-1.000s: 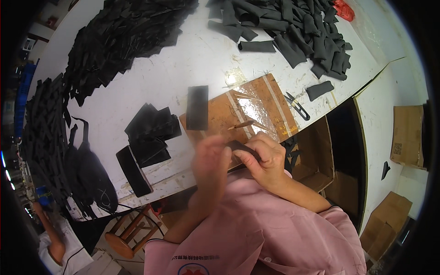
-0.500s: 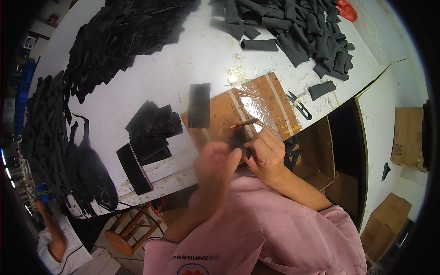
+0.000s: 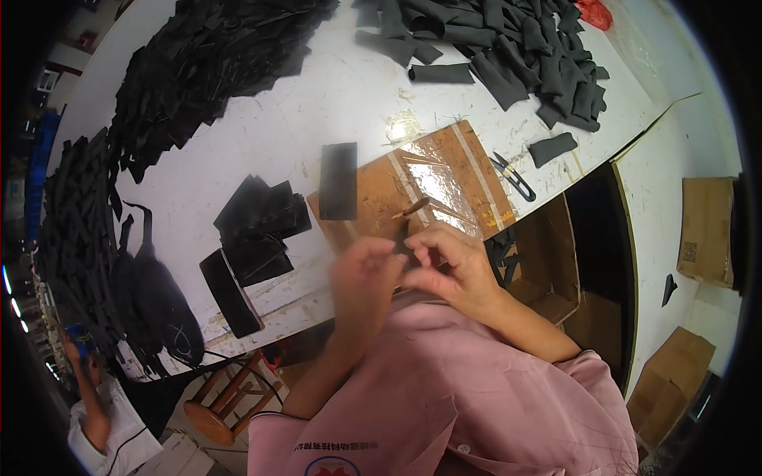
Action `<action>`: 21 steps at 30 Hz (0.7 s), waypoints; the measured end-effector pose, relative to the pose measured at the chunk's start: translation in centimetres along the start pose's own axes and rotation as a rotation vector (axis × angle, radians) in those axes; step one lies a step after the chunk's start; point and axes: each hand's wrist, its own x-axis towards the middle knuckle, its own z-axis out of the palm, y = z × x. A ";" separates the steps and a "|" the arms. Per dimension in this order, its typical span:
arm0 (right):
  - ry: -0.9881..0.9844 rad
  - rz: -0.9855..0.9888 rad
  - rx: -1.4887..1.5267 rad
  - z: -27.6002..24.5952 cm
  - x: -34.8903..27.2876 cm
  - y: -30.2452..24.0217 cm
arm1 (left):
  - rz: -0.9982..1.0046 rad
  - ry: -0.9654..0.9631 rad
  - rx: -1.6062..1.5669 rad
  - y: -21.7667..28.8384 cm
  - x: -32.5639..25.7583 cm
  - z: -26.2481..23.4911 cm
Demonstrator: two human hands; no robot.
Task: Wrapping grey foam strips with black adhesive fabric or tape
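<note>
My left hand (image 3: 363, 266) is blurred by motion, with its fingers bent toward my right hand. Curled at the fingers, my right hand (image 3: 454, 266) faces it close by. A small dark fabric piece (image 3: 403, 236) shows between the two hands, at the right fingertips, mostly hidden. Just beyond them a brown pointed stick (image 3: 413, 208) slants over a brown board (image 3: 373, 186) with clear tape on it. Whether a hand touches the stick cannot be made out. A flat black rectangular piece (image 3: 339, 181) lies across the board's left edge.
Several black pieces (image 3: 258, 226) and a black block (image 3: 230, 293) lie left of the board. A heap of black pieces (image 3: 206, 71) and a pile of dark fabric tubes (image 3: 524, 55) lie farther back. Thread snips (image 3: 516, 176) and a cardboard box (image 3: 548, 262) are at the right.
My hands have drawn slightly apart, and the right fingers have loosened and turned. The brown stick sits at a steeper slant. The whole view has shifted a little.
</note>
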 end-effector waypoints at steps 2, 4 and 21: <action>0.082 -0.115 -0.102 0.2 -0.1 1.1 | 0.009 -0.047 0.020 0.0 -0.3 0.2; 0.110 -0.259 -0.156 0.4 0.1 1.7 | 0.099 0.062 0.167 -0.2 -0.6 0.7; -0.049 0.548 1.247 2.5 0.2 1.7 | 0.242 0.184 0.054 -1.7 0.6 0.1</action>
